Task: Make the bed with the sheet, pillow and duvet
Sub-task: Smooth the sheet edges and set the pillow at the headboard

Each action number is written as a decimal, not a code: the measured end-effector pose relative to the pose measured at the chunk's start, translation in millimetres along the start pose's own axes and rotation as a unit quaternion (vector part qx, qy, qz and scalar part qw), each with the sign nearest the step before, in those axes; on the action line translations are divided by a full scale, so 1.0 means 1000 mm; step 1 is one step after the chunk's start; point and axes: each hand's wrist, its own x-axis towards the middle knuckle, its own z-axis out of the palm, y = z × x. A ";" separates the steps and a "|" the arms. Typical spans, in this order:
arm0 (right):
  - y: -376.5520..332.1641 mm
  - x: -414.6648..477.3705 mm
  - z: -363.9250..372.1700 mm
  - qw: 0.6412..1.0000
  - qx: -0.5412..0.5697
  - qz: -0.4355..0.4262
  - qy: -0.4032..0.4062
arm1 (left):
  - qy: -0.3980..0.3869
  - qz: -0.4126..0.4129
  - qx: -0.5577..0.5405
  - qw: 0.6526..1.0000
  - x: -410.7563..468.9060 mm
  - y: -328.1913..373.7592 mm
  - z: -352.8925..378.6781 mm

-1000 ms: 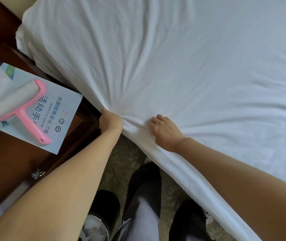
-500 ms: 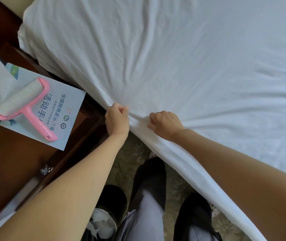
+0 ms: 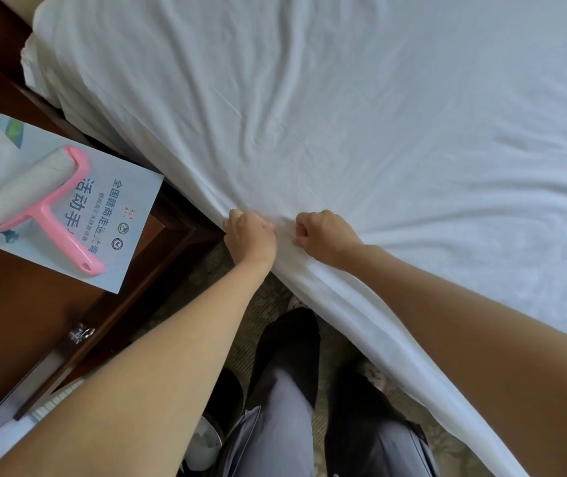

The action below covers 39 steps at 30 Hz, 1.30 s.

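A white sheet (image 3: 361,125) covers the bed and fills most of the view, with creases fanning out from its near edge. My left hand (image 3: 249,234) grips a bunch of the sheet at that edge, fingers curled tight. A short way to its right, my right hand (image 3: 323,235) grips the same edge in a fist. Below the hands, the sheet's edge (image 3: 378,325) hangs down the bed's side in folds. No pillow or duvet is in view.
A dark wooden bedside table (image 3: 27,315) stands at the left, touching the bed. On it lie a pale blue booklet (image 3: 117,215) and a pink lint roller (image 3: 44,204). My legs (image 3: 289,401) stand on patterned carpet, with a small bin (image 3: 203,445) by them.
Both hands have closed into fists on the sheet's edge and shifted up and a little right along the bed. The creases now gather more tightly toward the hands.
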 end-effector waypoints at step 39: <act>-0.129 0.003 0.035 0.994 0.090 0.044 0.035 | 0.057 -0.047 -0.120 0.990 0.022 -0.064 -0.124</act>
